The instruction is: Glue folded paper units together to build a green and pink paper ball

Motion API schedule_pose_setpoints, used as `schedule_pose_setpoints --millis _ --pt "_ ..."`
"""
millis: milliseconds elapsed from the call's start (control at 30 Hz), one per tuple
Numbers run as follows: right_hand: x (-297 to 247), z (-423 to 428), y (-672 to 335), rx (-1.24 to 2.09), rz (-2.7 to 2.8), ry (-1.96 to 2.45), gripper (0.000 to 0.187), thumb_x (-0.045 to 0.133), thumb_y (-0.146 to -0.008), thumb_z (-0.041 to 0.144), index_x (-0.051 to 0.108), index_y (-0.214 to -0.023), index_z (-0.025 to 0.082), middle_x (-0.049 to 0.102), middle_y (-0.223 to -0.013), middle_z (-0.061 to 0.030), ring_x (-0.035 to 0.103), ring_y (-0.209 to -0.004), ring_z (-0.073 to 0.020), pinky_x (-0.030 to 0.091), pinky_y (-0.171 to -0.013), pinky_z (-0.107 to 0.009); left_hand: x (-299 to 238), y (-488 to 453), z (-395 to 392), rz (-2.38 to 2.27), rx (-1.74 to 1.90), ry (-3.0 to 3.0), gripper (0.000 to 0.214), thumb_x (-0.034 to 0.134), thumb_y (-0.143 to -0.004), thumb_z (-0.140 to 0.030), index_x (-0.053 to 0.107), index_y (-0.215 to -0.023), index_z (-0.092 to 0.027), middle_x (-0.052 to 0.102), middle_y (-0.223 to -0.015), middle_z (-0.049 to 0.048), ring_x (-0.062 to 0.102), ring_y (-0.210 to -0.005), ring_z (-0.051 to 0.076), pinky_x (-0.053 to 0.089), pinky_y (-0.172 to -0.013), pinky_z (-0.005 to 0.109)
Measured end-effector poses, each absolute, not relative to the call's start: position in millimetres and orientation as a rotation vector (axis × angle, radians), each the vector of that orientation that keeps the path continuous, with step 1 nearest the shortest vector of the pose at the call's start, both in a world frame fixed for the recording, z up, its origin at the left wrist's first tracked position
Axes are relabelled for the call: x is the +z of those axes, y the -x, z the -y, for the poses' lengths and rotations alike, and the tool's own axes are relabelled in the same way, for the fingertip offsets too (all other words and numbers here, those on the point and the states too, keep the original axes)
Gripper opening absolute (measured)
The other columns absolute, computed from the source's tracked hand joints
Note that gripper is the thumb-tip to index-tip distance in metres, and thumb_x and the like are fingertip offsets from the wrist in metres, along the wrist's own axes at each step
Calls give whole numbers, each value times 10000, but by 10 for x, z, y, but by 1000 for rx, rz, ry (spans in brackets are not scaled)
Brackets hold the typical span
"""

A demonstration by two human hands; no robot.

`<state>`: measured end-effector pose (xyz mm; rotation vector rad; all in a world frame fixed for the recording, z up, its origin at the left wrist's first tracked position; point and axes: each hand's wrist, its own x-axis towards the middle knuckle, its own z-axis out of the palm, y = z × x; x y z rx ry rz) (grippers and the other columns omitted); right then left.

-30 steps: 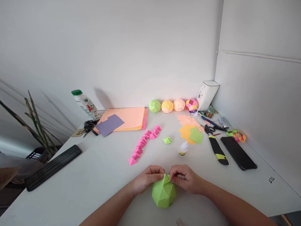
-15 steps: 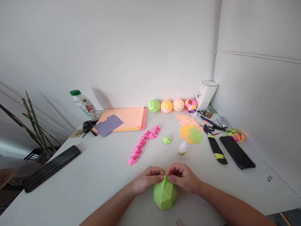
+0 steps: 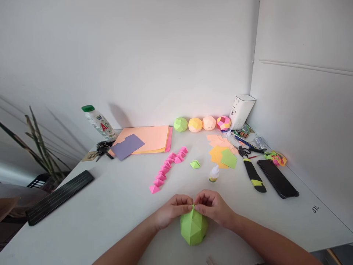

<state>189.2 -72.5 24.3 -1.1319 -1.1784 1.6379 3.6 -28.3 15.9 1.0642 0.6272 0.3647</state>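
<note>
A green faceted paper ball (image 3: 193, 228) sits on the table close in front of me. My left hand (image 3: 176, 209) pinches its upper edge from the left, thumb in front and fingers curled behind. From the right, my right hand (image 3: 212, 209) pinches the same top edge, so the two thumbs nearly meet. The fingertips behind the paper are partly hidden. Beyond the hands stands a small white glue bottle (image 3: 214, 174). One folded green paper piece (image 3: 195, 164) lies left of it, and a row of folded pink paper pieces (image 3: 164, 168) runs further left.
Paper balls (image 3: 195, 124) line the back wall. Cut paper pieces (image 3: 220, 151), a utility knife (image 3: 254, 175) and a black phone (image 3: 278, 179) lie to the right. Leftward are paper sheets (image 3: 149, 138), a bottle (image 3: 99, 123), keys (image 3: 104, 148) and a dark ruler-like bar (image 3: 61, 198).
Both hands keep their pinch on the green paper ball. The ball has tilted very slightly, and its top edge sits a little closer between the thumbs.
</note>
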Motion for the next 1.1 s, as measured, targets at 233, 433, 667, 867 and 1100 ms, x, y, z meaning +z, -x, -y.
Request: schedule_pose_setpoints --millis 233,433,667,867,1100 --pt "244 732 -1881 1658 1149 1091 288 756 -673 381 594 -767 163 526 -672 36 425 -589 -82 337 -553 -226 152 -42 287 -637 370 -1072 295 685 -695 -421 610 -673 -137 448 -620 -19 371 -619 116 284 -610 254" --pt "223 739 -1886 1652 1170 1064 263 743 -696 359 589 -779 163 509 -660 44 415 -591 -79 332 -559 -224 180 -56 297 -668 376 -1079 325 697 -675 -450 625 -705 -134 458 -642 -15 378 -632 120 284 -616 258" --pt "264 736 -1881 1679 1165 1079 291 762 -672 367 593 -778 155 509 -667 43 409 -577 -71 322 -548 -223 196 -65 296 -650 374 -1071 342 720 -649 -455 595 -647 -137 422 -601 -25 343 -603 112 245 -593 257" --pt "279 737 -1891 1739 1131 1074 302 783 -655 365 605 -783 158 521 -667 45 438 -579 -72 332 -555 -225 165 -59 289 -628 394 -1053 315 727 -652 -417 583 -606 -140 413 -576 -30 338 -590 111 236 -586 260" --pt "243 717 -1909 1783 1118 1059 316 795 -650 367 609 -798 159 539 -681 42 452 -586 -72 334 -557 -222 156 -63 294 -639 415 -1030 290 728 -657 -380 586 -592 -135 408 -560 -31 336 -581 106 234 -581 260"
